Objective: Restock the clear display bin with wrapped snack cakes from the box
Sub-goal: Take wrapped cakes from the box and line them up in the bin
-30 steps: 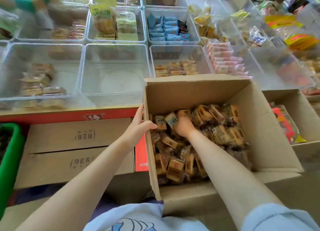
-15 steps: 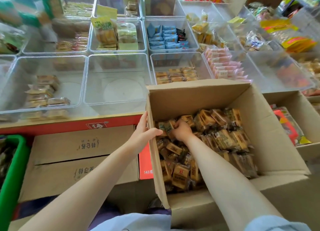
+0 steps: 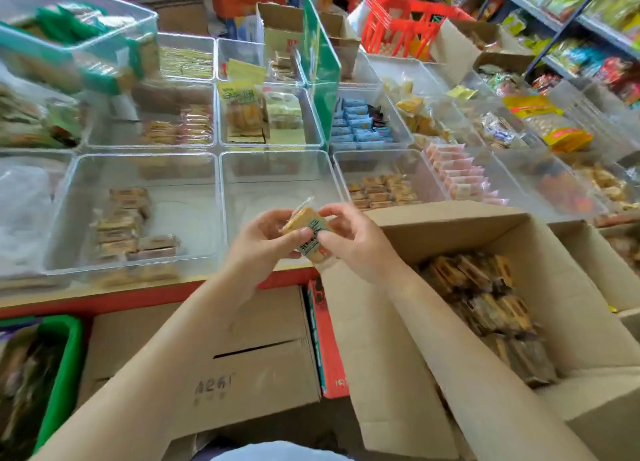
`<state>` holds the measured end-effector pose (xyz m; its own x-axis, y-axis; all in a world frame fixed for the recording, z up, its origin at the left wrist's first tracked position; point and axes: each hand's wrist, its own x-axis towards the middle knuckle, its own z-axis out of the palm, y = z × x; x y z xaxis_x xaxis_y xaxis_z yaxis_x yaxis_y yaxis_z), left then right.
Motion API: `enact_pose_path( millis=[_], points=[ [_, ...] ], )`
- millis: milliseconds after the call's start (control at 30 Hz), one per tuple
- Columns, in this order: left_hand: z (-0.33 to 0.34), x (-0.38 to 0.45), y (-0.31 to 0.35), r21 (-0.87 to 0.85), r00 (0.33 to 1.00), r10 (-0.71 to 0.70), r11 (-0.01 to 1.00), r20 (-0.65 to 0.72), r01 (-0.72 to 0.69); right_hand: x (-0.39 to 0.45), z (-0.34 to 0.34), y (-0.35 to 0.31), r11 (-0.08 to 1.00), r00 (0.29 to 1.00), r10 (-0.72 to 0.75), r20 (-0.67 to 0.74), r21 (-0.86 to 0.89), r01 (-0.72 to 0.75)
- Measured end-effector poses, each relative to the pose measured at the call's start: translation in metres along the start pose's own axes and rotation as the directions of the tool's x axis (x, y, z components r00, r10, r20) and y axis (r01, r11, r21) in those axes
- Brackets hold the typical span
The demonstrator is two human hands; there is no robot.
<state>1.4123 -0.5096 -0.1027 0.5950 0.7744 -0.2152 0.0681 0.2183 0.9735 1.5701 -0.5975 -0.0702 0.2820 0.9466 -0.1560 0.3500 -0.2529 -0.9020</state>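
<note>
While a wrapped snack cake (image 3: pixel 306 233) sits pinched between both hands above the counter edge, a person restocks a shop's clear display bin (image 3: pixel 242 169) from an open cardboard box (image 3: pixel 519 252). The left hand (image 3: pixel 266 242) grips the cake's near-left side with thumb and fingers closed on the wrapper; the right hand (image 3: pixel 353 244) holds its right end the same way. The bin just behind the cake looks empty, while the box at right is full of matching packets (image 3: pixel 485 304). The step in hand appears to be carrying 1 cake across; the next move likely calls for lowering it over the bin's near wall and laying it flat. Neighbouring bins hold a few brown packets (image 3: pixel 128 218) at left and a short row (image 3: pixel 381 190) at right. Half a second earlier, the right hand was down among the packets and the left rested on the box's rim; both have since risen and met at the cake.
</note>
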Motion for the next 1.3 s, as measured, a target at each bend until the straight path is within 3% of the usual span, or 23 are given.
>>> enact_pose_path(
  millis=[67, 133, 233, 300, 367, 467, 533, 733, 833, 900, 1000, 1167, 1300],
  points=[
    [-0.052, 0.002, -0.003, 0.017, 1.000, -0.013, 1.000, 0.026, 0.012, 0.020, 0.033, -0.010, 0.989, 0.996, 0.002, 0.084, -0.150, 0.010],
    [-0.106, 0.006, -0.014, 0.149, 0.999, -0.033, 0.988, 0.043, 0.027, 0.041, 0.069, -0.015, 0.968, 0.991, 0.009, 0.134, -0.251, 0.025],
    [-0.192, 0.023, -0.050, 0.412, 0.989, 0.030, 0.911, -0.143, 0.032, 0.077, 0.126, -0.017, 0.944, 0.995, 0.001, 0.103, -0.329, 0.033],
    [-0.252, 0.034, -0.078, 0.615, 0.929, 0.110, 0.776, -0.354, 0.143, 0.104, 0.160, -0.018, 0.922, 0.997, -0.004, 0.077, -0.385, 0.034],
    [-0.303, 0.040, -0.105, 0.752, 0.872, 0.212, 0.617, -0.442, 0.232, 0.130, 0.189, -0.018, 0.905, 0.998, -0.005, 0.059, -0.425, 0.030],
    [-0.349, 0.041, -0.141, 0.889, 0.922, 0.221, 0.408, -0.317, 0.208, 0.169, 0.228, -0.013, 0.871, 0.999, 0.007, 0.052, -0.491, 0.019],
    [-0.358, 0.042, -0.150, 0.922, 0.944, 0.194, 0.337, -0.265, 0.190, 0.196, 0.249, -0.011, 0.849, 0.999, 0.015, 0.048, -0.528, 0.013],
    [-0.364, 0.047, -0.153, 0.939, 0.954, 0.162, 0.278, -0.252, 0.201, 0.266, 0.312, 0.003, 0.613, 0.994, -0.015, 0.105, -0.785, 0.092],
    [-0.363, 0.045, -0.156, 0.935, 0.951, 0.178, 0.297, -0.254, 0.194, 0.276, 0.345, 0.022, 0.425, 0.973, 0.109, 0.202, -0.895, 0.138],
    [-0.363, 0.045, -0.155, 0.932, 0.953, 0.174, 0.309, -0.249, 0.187, 0.274, 0.364, 0.034, 0.358, 0.934, 0.222, 0.279, -0.915, 0.188],
    [-0.362, 0.045, -0.155, 0.925, 0.949, 0.174, 0.325, -0.261, 0.195, 0.270, 0.370, 0.043, 0.429, 0.882, 0.354, 0.313, -0.892, 0.144],
    [-0.362, 0.044, -0.154, 0.927, 0.950, 0.166, 0.315, -0.266, 0.205, 0.254, 0.364, 0.037, 0.453, 0.860, 0.352, 0.370, -0.871, 0.190],
    [-0.363, 0.045, -0.155, 0.927, 0.947, 0.170, 0.311, -0.273, 0.211, 0.253, 0.358, 0.025, 0.476, 0.851, 0.388, 0.354, -0.868, 0.144]
  ],
)
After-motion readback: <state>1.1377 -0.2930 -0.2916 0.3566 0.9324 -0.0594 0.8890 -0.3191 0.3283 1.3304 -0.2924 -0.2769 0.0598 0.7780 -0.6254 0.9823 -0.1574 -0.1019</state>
